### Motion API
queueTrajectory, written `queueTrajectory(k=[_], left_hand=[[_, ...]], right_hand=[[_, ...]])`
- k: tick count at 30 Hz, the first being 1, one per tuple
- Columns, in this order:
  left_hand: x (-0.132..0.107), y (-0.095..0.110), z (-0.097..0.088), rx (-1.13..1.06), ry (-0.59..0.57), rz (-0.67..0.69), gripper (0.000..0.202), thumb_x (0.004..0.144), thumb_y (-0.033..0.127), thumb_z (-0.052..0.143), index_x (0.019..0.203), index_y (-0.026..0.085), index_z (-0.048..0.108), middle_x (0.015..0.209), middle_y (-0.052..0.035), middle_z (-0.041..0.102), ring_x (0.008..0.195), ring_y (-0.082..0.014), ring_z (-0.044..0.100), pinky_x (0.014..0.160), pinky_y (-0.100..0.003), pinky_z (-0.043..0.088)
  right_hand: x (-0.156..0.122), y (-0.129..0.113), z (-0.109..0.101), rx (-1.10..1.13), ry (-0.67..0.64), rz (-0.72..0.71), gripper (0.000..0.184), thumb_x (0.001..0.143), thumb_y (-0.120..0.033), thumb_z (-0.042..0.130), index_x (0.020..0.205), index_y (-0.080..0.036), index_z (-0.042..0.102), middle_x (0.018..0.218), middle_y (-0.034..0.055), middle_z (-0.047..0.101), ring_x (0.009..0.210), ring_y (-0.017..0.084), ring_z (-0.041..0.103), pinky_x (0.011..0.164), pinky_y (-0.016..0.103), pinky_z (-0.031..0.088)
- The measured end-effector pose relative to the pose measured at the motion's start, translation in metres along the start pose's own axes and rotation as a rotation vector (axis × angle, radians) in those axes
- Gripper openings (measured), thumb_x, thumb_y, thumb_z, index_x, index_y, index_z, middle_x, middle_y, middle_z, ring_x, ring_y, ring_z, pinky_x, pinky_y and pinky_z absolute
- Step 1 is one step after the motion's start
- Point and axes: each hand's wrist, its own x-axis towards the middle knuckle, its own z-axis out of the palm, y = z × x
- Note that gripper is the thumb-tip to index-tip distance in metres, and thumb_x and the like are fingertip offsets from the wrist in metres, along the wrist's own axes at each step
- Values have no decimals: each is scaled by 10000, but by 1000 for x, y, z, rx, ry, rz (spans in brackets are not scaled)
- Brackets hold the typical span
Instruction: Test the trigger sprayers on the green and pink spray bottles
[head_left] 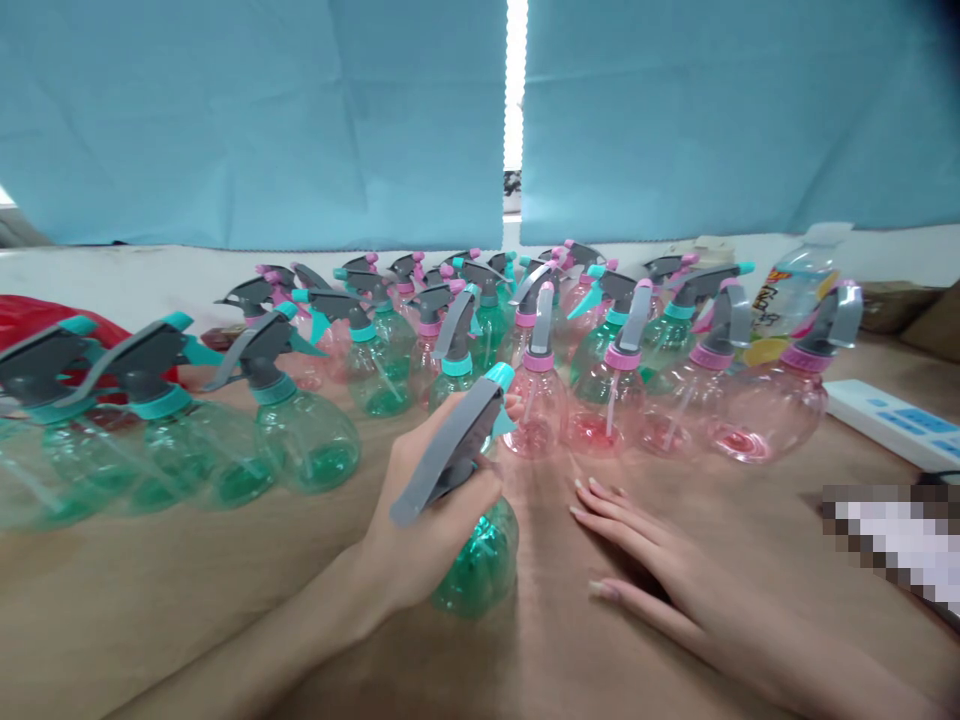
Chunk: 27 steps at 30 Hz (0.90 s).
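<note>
My left hand [431, 510] is closed around the neck of a green spray bottle [480, 565] with a grey trigger head and a turquoise nozzle. The bottle is in front of me, its nozzle pointing away from me and a little to the right. To the right, my right hand [652, 560] rests low over the brown tabletop [555, 650], fingers stretched out and holding nothing. Just beyond its fingertips stands a pink spray bottle [596, 425]. Left of my left hand is another green spray bottle [307, 440].
Several more green and pink spray bottles stand in rows across the back and left. A white device with blue buttons [892, 420], a clear drink bottle [799, 290] and a pixelated item [900, 545] lie at right. A red bag [60, 330] is at left; blue curtains [262, 120] hang behind.
</note>
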Motion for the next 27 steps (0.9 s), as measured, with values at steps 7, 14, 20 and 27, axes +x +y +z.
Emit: queueTrajectory(k=[7,14,20,27], left_hand=[[0,1,-1,-18,-29,-18,114,761,196,458,860,240,494,653,56,424,580,-132,395,540,-262,318],[-1,1,-2,13,-11,-30,113,774,222,495,881,239,525,635,55,436,564,-138,393,535,-271,322],[0,1,-2,-16,-27,-26,148,769,203,506,910,236,534,631,66,428,557,-135,399,542,-275,334],[0,2,-2,-8,-32,-51,156,771,196,497,915,239,539,615,70,423,546,-132,395,541,-274,322]], right_hand=[[1,-1,-1,46,28,-7,595,966,-545,437,1476,-242,384,1561,44,291,1431,300,257,1144,534,273],[1,0,0,67,48,-24,580,962,-520,468,1468,-245,400,1553,45,316,1427,306,272,1143,542,278],[0,0,-2,43,2,-11,600,969,-543,434,1476,-227,387,1561,49,299,1433,298,257,1147,539,268],[0,1,1,32,11,-15,597,975,-546,419,1486,-244,365,1571,38,281,1442,288,235,1152,544,250]])
